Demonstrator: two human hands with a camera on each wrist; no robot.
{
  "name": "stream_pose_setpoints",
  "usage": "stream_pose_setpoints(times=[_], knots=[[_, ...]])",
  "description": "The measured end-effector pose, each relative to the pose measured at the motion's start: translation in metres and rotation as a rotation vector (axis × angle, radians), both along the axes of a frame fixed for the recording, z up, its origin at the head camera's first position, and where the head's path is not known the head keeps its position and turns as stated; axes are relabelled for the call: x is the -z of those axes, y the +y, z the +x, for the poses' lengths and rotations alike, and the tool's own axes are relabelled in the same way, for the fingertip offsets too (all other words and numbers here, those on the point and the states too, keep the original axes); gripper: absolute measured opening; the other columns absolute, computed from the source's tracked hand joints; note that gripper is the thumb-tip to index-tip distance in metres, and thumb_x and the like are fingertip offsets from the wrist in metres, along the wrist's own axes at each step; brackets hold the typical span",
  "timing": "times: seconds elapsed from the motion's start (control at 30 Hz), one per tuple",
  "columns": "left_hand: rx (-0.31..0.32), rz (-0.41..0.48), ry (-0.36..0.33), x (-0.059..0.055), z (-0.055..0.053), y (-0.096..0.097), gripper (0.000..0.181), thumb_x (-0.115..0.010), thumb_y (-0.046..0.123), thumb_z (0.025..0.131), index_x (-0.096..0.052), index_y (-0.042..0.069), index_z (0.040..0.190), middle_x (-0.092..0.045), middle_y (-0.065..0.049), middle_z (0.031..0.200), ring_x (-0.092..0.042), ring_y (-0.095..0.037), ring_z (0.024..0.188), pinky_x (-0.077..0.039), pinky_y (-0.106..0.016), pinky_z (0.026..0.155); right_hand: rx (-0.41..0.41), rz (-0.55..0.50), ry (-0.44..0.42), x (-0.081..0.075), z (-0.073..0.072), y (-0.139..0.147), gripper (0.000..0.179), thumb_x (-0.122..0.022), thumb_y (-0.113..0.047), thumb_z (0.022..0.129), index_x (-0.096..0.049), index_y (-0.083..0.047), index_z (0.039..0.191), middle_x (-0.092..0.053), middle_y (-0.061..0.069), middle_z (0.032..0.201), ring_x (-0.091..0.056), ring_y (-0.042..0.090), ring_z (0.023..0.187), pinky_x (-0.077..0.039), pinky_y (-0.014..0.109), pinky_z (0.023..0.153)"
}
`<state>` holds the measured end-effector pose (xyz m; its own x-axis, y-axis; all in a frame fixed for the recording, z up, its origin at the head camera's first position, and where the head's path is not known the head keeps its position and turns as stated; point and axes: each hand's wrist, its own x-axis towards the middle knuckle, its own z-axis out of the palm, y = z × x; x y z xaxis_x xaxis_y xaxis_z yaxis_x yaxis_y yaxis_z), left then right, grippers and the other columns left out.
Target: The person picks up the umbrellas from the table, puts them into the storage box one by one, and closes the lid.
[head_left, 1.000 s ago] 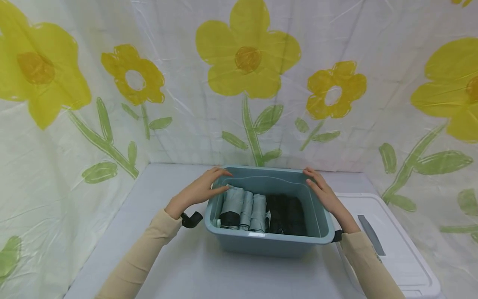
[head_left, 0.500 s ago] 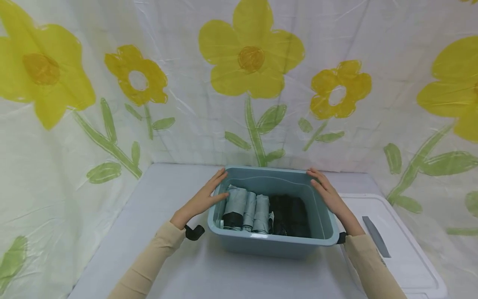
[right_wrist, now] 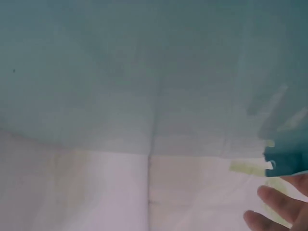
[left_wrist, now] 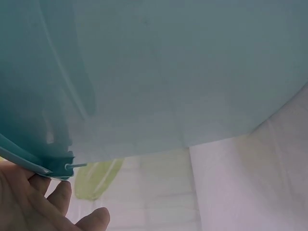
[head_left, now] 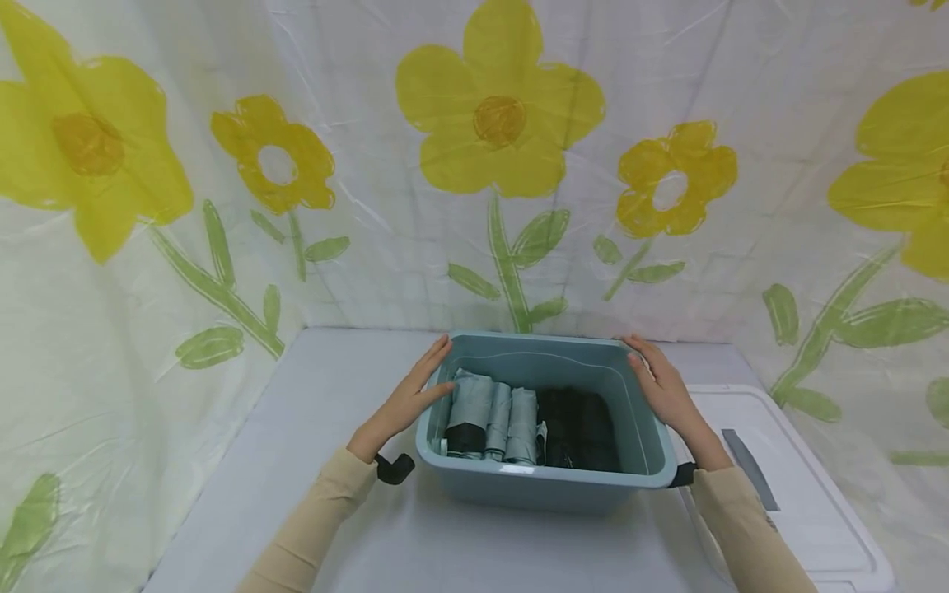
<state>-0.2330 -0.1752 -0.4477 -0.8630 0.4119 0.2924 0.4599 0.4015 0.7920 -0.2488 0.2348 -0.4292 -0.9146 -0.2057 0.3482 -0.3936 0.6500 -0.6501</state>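
Observation:
A blue-green plastic storage bin point(head_left: 534, 492) stands on the table, its top uncovered. Inside, light blue-grey rolled bundles point(head_left: 522, 424) fill the left part, and dark rolled bundles point(head_left: 582, 430) lie to the right. My left hand point(head_left: 406, 401) rests at the bin's left rim with fingers extended and thumb over the edge. At the right rim, my right hand point(head_left: 667, 397) lies with its fingers loosely straight. The left wrist view shows the bin's outer wall point(left_wrist: 168, 72) above the fingers point(left_wrist: 60, 197). In the right wrist view, fingers point(right_wrist: 279, 199) sit just below the rim.
A white lid point(head_left: 808, 502) with a grey handle lies on the table right of the bin, partly under my right forearm. Behind the table point(head_left: 348, 371) hangs a pale curtain point(head_left: 356, 272) printed with yellow flowers.
My left hand's fingers have straightened along the left rim. My right hand has moved slightly outward to the right. The view has shifted a little; the bin's contents look the same.

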Motion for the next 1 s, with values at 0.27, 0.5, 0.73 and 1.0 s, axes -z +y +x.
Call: stream_pose_setpoints(times=[0.27,0.5,0.73,1.0], knots=[[0.006,0.020,0.008,0.000,0.003,0.003,0.063,-0.050,0.010,0.095,-0.018,0.008,0.148,-0.005,-0.001,0.156,-0.003,-0.026,0.143,-0.010,-0.060,0.108,0.101,0.069,0.038,0.003,0.013,0.026,0.046,-0.034,-0.030,0.102,-0.039,-0.004,0.139,-0.040,0.025,0.138,-0.035,0.048,0.125,-0.029,0.065,0.094],[0.006,0.037,0.022,0.000,0.001,0.002,0.061,-0.051,0.012,0.094,-0.021,0.008,0.148,-0.007,-0.002,0.156,-0.003,-0.027,0.143,-0.010,-0.061,0.108,0.176,0.163,0.063,0.013,0.026,0.067,0.049,-0.045,-0.030,0.098,-0.039,-0.003,0.139,-0.040,0.028,0.136,-0.037,0.050,0.121,-0.031,0.065,0.089],[0.007,0.040,0.029,0.002,0.000,0.001,0.060,-0.050,0.010,0.095,-0.022,0.009,0.148,-0.006,-0.002,0.156,-0.002,-0.025,0.143,-0.009,-0.061,0.108,0.221,0.225,0.075,0.026,0.038,0.097,0.052,-0.049,-0.029,0.096,-0.038,0.000,0.138,-0.040,0.031,0.134,-0.036,0.052,0.120,-0.030,0.064,0.091],[0.009,0.051,0.023,-0.003,0.004,0.003,0.057,-0.050,0.008,0.095,-0.024,0.005,0.146,-0.007,-0.005,0.155,-0.002,-0.027,0.143,-0.009,-0.062,0.107,0.254,0.273,0.090,0.040,0.046,0.115,0.054,-0.052,-0.027,0.095,-0.038,0.001,0.138,-0.041,0.034,0.130,-0.037,0.052,0.116,-0.030,0.064,0.090]])
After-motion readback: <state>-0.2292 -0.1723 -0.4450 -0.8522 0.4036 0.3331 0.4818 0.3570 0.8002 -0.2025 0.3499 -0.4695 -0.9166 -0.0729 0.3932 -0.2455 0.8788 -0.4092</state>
